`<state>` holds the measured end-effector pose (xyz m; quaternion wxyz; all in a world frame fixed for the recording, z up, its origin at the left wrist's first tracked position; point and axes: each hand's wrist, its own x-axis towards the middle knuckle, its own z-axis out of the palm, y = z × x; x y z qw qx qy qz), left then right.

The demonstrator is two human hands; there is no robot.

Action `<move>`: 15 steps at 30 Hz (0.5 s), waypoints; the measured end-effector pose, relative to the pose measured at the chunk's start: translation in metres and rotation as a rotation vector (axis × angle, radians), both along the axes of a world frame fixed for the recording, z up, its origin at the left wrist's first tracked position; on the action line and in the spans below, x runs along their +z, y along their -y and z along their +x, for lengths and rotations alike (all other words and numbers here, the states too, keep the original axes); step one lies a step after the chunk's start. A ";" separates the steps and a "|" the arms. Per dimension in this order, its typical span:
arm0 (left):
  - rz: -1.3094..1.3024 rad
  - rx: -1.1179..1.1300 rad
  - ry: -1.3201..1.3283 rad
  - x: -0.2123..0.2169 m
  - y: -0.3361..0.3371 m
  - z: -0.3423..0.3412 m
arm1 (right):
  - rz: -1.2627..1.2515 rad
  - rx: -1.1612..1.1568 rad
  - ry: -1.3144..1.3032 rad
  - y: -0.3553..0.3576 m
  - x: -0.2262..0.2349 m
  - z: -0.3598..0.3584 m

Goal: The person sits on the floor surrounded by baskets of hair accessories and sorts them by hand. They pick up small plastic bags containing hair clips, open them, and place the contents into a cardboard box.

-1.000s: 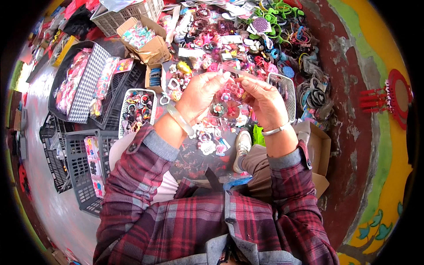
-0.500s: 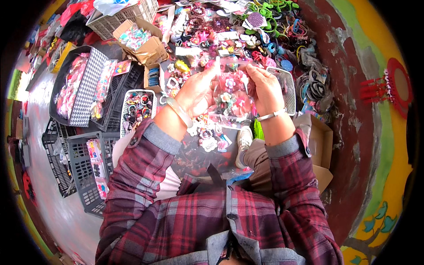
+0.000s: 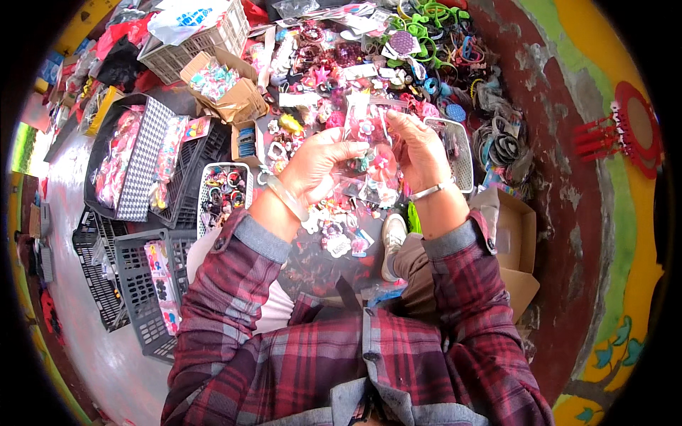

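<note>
Between my hands, over the spread of trinkets, is a see-through plastic bag (image 3: pixel 382 165) with pink and pale flower-shaped hair ornaments in it. My left hand (image 3: pixel 316 165) has the bag's left side, its thumb lying across the plastic; its other fingertips are partly hidden. At the upper right, my right hand (image 3: pixel 424 155) pinches the bag between thumb and fingers. A pale bangle (image 3: pixel 288 199) circles my left wrist, and a silver bracelet (image 3: pixel 433 188) my right. Below the bag lies a cluster of small hair ornaments (image 3: pixel 337 240).
Left stand a white basket of hair ties (image 3: pixel 224 190), a grey crate (image 3: pixel 138 284), a black tray of pink packets (image 3: pixel 117 160) and a cardboard box of packets (image 3: pixel 217 79). Green headbands (image 3: pixel 433 25) lie at the far right. An open carton (image 3: pixel 515 231) sits near my right arm.
My left hand has dropped slightly and its thumb has moved across the bag's front. The bag's top has slackened, and my right hand still grips its side.
</note>
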<state>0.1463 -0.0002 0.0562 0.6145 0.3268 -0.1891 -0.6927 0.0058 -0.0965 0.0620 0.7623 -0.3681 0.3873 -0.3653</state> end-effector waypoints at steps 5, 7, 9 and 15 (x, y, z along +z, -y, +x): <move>-0.001 -0.062 -0.022 0.002 0.000 0.000 | -0.041 0.056 0.063 0.003 -0.004 -0.007; -0.016 -0.071 -0.042 0.010 -0.003 -0.002 | -0.050 0.061 0.048 -0.001 0.000 -0.005; -0.065 -0.037 0.017 0.007 -0.001 0.000 | 0.013 0.077 0.106 -0.009 0.009 -0.003; -0.133 0.017 0.123 0.028 -0.002 0.002 | -0.100 0.135 0.132 -0.016 0.006 -0.002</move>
